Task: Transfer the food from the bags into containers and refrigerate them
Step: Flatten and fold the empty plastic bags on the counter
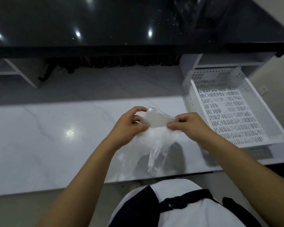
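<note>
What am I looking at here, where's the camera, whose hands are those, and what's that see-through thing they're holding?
There is no machine here. A person wears a wide-angle camera on the head, so the one picture looks forward and down at their own two bare arms.

The left hand and the right hand each pinch an edge of a clear plastic bag and hold it just above a pale marble-look counter. The bag's lower part hangs crumpled. Something pale seems to sit near its top, but I cannot tell what.

To the right stands a white perforated basket, with nothing visible inside. Behind the counter is a glossy black surface reflecting ceiling lights.
</note>
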A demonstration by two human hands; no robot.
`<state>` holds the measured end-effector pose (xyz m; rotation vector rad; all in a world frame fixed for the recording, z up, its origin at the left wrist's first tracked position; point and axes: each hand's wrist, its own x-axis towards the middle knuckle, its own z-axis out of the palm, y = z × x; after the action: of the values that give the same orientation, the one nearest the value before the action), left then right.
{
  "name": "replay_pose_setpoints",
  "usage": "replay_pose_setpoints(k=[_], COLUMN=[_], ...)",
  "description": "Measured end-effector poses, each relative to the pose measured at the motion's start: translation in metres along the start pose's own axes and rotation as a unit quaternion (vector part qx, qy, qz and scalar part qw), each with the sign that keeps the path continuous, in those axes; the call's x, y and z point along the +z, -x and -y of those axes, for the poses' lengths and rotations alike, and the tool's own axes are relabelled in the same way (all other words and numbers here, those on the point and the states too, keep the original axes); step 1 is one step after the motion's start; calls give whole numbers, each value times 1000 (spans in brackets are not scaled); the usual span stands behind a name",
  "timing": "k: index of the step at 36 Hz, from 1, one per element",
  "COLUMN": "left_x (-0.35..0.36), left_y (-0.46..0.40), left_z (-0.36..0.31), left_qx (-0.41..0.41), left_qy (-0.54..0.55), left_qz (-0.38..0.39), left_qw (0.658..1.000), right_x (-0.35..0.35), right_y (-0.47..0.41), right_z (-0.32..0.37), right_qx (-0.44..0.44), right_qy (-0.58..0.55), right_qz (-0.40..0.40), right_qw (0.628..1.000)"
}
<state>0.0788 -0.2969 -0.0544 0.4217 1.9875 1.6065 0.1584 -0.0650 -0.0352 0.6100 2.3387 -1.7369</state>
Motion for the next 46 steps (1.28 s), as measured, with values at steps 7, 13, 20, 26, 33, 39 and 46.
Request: replay_pose_setpoints(k=[7,13,20,26,33,39,46], left_x=[12,-1,-6,3,6,14,70], left_y=[11,18,34,49,65,51,14], left_z=[7,0,12,20,30,14,-8], left_qx=[45,36,38,117,133,58,52], left_qy=[-104,-112,-187,-251,-243,-93,-27], left_qz=[6,62,33,-59,72,189,269], left_qw=[994,991,981,959,958,976,961], right_x=[11,18,16,12,-2,-22,-56], right_y=[9,8,7,10,24,49,73], right_z=[11,40,49,34,29,31,23], right_qx=[-29,-94,-77,1,-14,-38,-52], right_qy=[111,222,153,11,6,153,121], right_qz=[42,105,158,255,251,196,89], right_qw=[993,965,973,967,968,968,987])
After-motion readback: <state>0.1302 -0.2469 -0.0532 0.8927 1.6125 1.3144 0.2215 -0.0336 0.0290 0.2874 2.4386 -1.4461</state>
